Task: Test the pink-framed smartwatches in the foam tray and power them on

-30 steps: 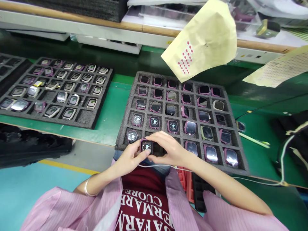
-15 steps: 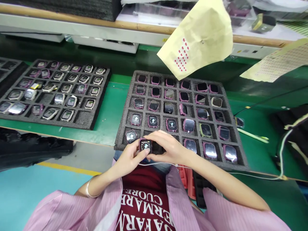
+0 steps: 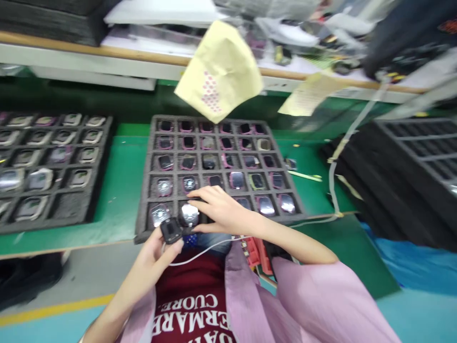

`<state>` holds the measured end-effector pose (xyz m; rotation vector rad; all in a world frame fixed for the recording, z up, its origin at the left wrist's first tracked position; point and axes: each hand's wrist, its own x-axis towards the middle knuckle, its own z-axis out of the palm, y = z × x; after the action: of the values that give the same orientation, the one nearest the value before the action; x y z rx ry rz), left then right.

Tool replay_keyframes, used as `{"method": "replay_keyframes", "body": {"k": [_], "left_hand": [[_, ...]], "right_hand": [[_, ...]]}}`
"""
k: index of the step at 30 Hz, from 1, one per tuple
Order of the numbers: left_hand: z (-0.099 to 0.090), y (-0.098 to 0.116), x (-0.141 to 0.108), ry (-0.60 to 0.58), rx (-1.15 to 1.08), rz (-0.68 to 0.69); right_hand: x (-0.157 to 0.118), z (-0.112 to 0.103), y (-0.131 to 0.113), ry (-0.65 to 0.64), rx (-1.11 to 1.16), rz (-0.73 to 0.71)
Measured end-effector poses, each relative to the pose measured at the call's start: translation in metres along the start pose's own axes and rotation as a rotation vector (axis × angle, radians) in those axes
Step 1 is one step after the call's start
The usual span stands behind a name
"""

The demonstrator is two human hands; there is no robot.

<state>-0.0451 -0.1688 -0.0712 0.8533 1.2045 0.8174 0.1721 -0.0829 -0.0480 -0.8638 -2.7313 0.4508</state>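
Note:
My left hand [image 3: 152,257] grips a small black square device [image 3: 171,230] by its edges, just off the tray's front left corner. A thin white cable [image 3: 203,252] runs from near this hand to the right. At a front-row compartment of the grey foam tray [image 3: 145,190], my right hand [image 3: 219,209] has its fingers and thumb around a smartwatch [image 3: 189,214] with a shiny face. Another smartwatch [image 3: 160,214] with a lit dial sits in the corner compartment beside it. Rows of square smartwatches, mostly purple-framed, fill other compartments.
A second foam tray [image 3: 102,171] of watches lies to the left on the green table [image 3: 121,190]. Yellow paper [image 3: 223,71] hangs from the shelf above. Stacked black trays [image 3: 389,176] stand at the right, near a thick white cable [image 3: 333,186].
My hands have parted: the right has moved the watch off the black device to the tray's front row, while the left keeps the device. The camera view has shifted right.

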Motion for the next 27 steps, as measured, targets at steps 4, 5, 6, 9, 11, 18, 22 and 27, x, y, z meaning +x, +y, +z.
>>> {"method": "replay_keyframes", "body": {"k": [4, 5, 6, 9, 11, 18, 22, 27], "left_hand": [[0.011, 0.005, -0.001, -0.011, 0.031, -0.074], [0.015, 0.006, 0.000, -0.047, 0.042, -0.086], [0.019, 0.008, 0.003, -0.075, 0.046, -0.088], [0.033, 0.011, 0.013, -0.085, 0.030, -0.061], [0.041, 0.011, 0.020, -0.100, 0.033, -0.035], [0.042, 0.004, 0.033, -0.223, 0.108, 0.025], [0.041, 0.009, 0.033, -0.265, 0.125, 0.027], [0.041, 0.012, 0.047, -0.456, 0.135, 0.067]], "right_hand": [[-0.020, -0.025, -0.002, -0.170, -0.220, 0.044], [-0.025, -0.027, -0.002, -0.210, -0.258, 0.066], [-0.030, -0.028, -0.001, -0.239, -0.286, 0.084], [-0.041, -0.022, 0.001, -0.264, -0.339, 0.096], [-0.043, -0.017, 0.001, -0.255, -0.358, 0.083], [-0.041, -0.023, 0.009, -0.218, -0.289, 0.044], [-0.047, -0.040, 0.016, -0.022, 0.061, 0.081], [-0.038, -0.041, 0.013, 0.189, 0.362, 0.052]]}}
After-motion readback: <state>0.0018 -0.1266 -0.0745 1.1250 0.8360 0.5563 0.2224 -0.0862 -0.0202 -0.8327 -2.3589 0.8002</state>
